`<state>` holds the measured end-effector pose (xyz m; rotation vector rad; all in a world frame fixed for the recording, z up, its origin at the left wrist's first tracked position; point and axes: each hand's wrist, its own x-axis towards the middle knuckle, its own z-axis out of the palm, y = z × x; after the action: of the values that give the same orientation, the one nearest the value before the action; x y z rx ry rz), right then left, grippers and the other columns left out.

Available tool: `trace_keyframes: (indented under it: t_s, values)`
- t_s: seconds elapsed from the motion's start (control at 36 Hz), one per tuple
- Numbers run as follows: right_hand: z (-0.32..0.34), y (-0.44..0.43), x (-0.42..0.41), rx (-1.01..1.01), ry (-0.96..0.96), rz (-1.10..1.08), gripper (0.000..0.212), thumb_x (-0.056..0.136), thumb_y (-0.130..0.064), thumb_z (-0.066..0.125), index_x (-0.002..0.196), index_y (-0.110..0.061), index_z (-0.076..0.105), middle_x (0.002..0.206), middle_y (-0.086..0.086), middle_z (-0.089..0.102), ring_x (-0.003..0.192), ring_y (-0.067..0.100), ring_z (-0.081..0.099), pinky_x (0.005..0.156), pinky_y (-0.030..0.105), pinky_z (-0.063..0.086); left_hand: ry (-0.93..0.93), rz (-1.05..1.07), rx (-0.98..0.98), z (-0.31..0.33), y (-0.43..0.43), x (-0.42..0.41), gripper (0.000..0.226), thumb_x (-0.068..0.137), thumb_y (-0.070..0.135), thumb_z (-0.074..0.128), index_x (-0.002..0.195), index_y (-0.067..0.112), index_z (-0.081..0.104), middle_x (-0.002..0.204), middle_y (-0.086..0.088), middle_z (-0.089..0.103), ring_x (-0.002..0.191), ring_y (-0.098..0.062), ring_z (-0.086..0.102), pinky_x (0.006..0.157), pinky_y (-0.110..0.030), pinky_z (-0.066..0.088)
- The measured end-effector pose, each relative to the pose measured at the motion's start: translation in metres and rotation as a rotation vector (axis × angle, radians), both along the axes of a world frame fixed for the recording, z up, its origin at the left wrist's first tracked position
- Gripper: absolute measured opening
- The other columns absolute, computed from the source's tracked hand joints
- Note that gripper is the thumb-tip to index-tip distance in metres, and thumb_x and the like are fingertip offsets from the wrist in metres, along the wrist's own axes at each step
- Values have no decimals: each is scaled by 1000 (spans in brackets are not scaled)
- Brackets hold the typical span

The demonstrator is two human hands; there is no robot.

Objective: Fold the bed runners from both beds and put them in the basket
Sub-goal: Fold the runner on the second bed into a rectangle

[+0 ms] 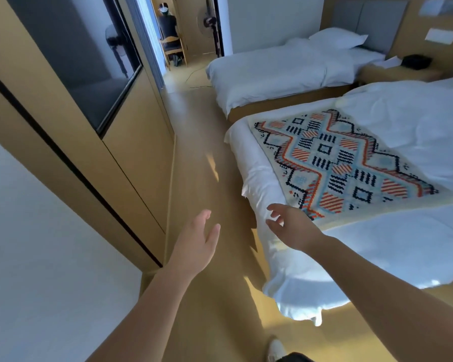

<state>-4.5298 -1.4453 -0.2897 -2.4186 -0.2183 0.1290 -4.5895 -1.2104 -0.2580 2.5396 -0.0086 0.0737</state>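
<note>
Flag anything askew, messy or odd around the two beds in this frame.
The patterned bed runner lies slanted across the near bed rather than square to its edge, and that bed's white sheets are rumpled. The far bed shows no runner. Both hands are open and empty.

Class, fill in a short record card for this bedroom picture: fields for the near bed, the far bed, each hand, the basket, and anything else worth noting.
near bed: white bedding, patterned bed runner spread flat across it
far bed: white sheets, one pillow, no runner visible on it
left hand: open, over the floor, holding nothing
right hand: open, at the near bed's edge beside the runner's corner, not gripping
basket: not in view
other: a person seated on a chair beyond the doorway
</note>
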Motion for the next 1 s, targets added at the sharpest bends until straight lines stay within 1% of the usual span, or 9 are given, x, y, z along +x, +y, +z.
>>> trace_keyframes:
  t_s: [0.14, 0.33, 0.44, 0.56, 0.64, 0.78, 0.83, 0.92, 1.0]
  values:
    - [4, -4, 77, -54, 7, -13, 42, 94, -31, 56, 134, -19, 52, 117, 0, 63, 87, 7, 53, 81, 18, 42, -23, -15, -7, 7, -4, 77, 49, 99, 37, 41, 143, 17, 35, 143, 5, 44, 132, -9, 39, 107, -25, 30]
    - [4, -2, 148, -73, 34, -48, 44, 95, -33, 54, 137, -21, 49, 121, -2, 61, 97, 10, 57, 82, 17, 41, 3, -68, -8, -3, -3, 169, 48, 98, 37, 41, 141, 17, 36, 141, 3, 46, 131, -11, 41, 108, -29, 32]
    - [-6, -8, 182, -80, 58, -117, 44, 95, -34, 54, 137, -21, 49, 121, -1, 61, 91, 6, 52, 80, 16, 39, 32, -128, -24, -11, -5, 222, 49, 98, 39, 41, 142, 19, 36, 142, 5, 44, 130, -11, 41, 109, -32, 34]
    - [-14, -10, 216, -86, 92, -219, 44, 95, -34, 54, 137, -20, 49, 123, -1, 61, 94, 9, 56, 81, 17, 40, 88, -213, -59, -23, -5, 284, 50, 97, 42, 40, 143, 22, 33, 145, 7, 40, 132, -10, 38, 110, -31, 31]
    - [-19, -8, 247, -75, 102, -323, 43, 94, -31, 55, 135, -17, 52, 122, 3, 63, 102, 17, 61, 85, 22, 45, 119, -300, -92, -32, -6, 339, 50, 97, 40, 42, 144, 21, 33, 146, 6, 38, 134, -10, 35, 110, -28, 28]
    - [-21, 3, 287, -63, 124, -487, 42, 94, -28, 56, 134, -12, 53, 120, 8, 63, 102, 23, 62, 88, 35, 50, 128, -461, -84, -37, -5, 418, 50, 97, 36, 45, 142, 16, 37, 145, 1, 41, 133, -13, 37, 111, -31, 30]
    - [-20, 10, 299, -82, 148, -547, 38, 94, -27, 56, 128, -11, 55, 118, 8, 63, 99, 25, 62, 87, 38, 51, 138, -549, -49, -36, -3, 449, 51, 97, 36, 45, 142, 16, 36, 145, 2, 41, 133, -14, 37, 110, -30, 31]
    - [-18, 15, 310, -78, 178, -675, 39, 94, -29, 56, 131, -14, 54, 120, 6, 63, 103, 23, 62, 87, 32, 49, 152, -693, -14, -32, -11, 492, 50, 98, 36, 43, 144, 18, 32, 147, 4, 38, 134, -13, 36, 107, -26, 30]
    - [-17, 7, 310, -78, 201, -798, 40, 95, -31, 54, 133, -17, 53, 119, 5, 64, 99, 22, 63, 83, 31, 49, 147, -822, -5, -33, -37, 527, 50, 98, 36, 42, 144, 18, 32, 147, 1, 39, 134, -14, 36, 106, -27, 30]
